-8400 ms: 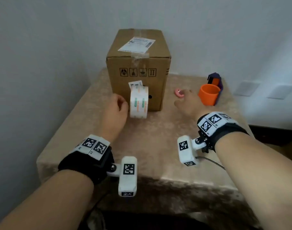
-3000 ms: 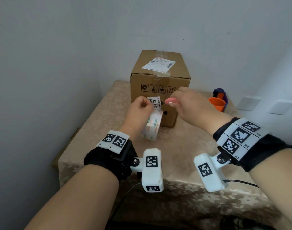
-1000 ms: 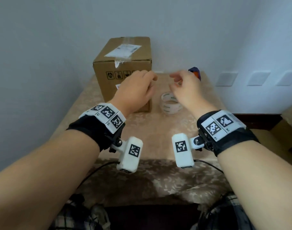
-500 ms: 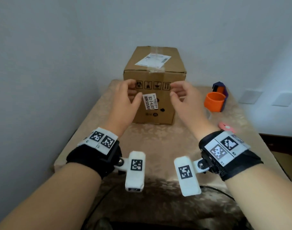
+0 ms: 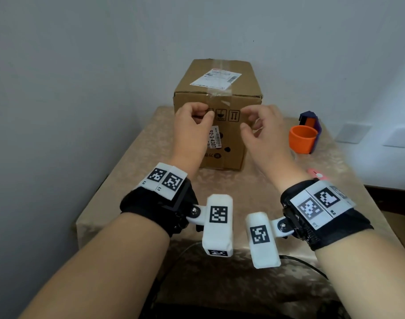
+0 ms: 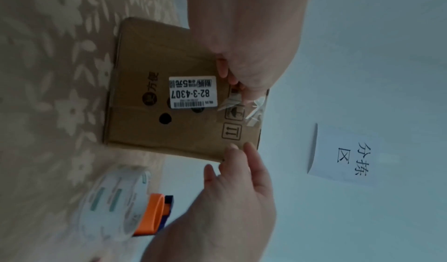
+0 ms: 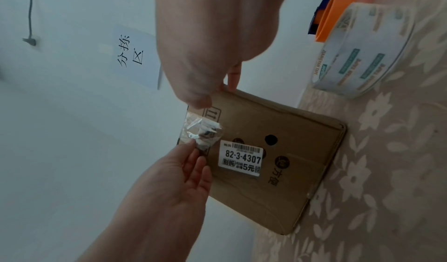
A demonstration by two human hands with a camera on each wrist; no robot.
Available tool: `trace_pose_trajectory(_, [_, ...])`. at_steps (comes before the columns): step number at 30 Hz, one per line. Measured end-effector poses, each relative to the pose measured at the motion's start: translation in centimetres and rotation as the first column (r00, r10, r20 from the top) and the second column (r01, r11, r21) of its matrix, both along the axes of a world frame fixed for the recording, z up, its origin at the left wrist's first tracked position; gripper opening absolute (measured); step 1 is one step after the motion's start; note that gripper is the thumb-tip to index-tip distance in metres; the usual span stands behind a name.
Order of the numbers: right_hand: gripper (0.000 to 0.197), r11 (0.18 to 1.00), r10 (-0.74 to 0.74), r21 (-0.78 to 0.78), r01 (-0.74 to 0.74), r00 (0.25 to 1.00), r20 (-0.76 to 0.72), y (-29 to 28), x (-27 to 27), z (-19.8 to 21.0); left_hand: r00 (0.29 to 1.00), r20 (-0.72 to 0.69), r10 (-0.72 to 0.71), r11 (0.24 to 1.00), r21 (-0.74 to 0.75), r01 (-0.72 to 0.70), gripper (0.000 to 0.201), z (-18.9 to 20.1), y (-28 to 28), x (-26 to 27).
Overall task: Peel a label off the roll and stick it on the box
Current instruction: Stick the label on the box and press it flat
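A brown cardboard box (image 5: 229, 100) stands at the back of the table. A white label (image 5: 215, 140) reading 82-3-4307 is stuck flat on its front face; the label (image 7: 239, 159) also shows in the right wrist view. My left hand (image 5: 203, 115) hovers at the upper front of the box, its fingertips (image 7: 193, 147) by a crumpled bit of clear tape (image 7: 202, 130). My right hand (image 5: 249, 120) is loosely curled, fingertips (image 6: 238, 147) touching the box's upper right edge. Neither hand holds anything. The label roll (image 7: 362, 50) lies flat right of the box.
An orange and purple tape dispenser (image 5: 304, 139) sits right of the box, behind the roll (image 6: 113, 203). A small pink item (image 5: 316, 174) lies near the table's right edge. The beige tablecloth (image 5: 151, 180) ends close to the left wall. A paper sign (image 6: 350, 161) hangs on the wall.
Three seconds ago my left hand held the roll while the right peeled the label. The roll now lies on the table and the label is on the box. Both hands have risen from the label.
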State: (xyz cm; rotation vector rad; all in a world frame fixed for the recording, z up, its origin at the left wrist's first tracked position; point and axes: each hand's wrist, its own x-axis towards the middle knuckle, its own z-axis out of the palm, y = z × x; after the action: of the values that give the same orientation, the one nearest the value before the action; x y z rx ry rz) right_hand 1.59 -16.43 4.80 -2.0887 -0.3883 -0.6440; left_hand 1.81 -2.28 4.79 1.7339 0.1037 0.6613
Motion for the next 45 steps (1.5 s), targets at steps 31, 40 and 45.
trace_pose_trajectory(31, [0.066,0.751,-0.017,-0.655,0.079,0.995,0.101,0.1,2.3,2.4,0.929,-0.233,-0.286,0.957,-0.015,0.291,0.013,2.1,3.0,-1.0])
trace_pose_trajectory(40, [0.027,0.871,0.120,-0.479,-0.109,0.993,-0.008,1.6,3.5,5.0,0.915,-0.282,-0.288,0.957,-0.110,0.267,0.007,2.0,2.9,-1.3])
trace_pose_trajectory(45, [0.034,0.851,0.061,-0.525,-0.016,0.996,0.069,2.7,5.1,5.2,0.922,-0.284,-0.265,0.964,-0.088,0.250,0.010,1.7,3.1,-1.5])
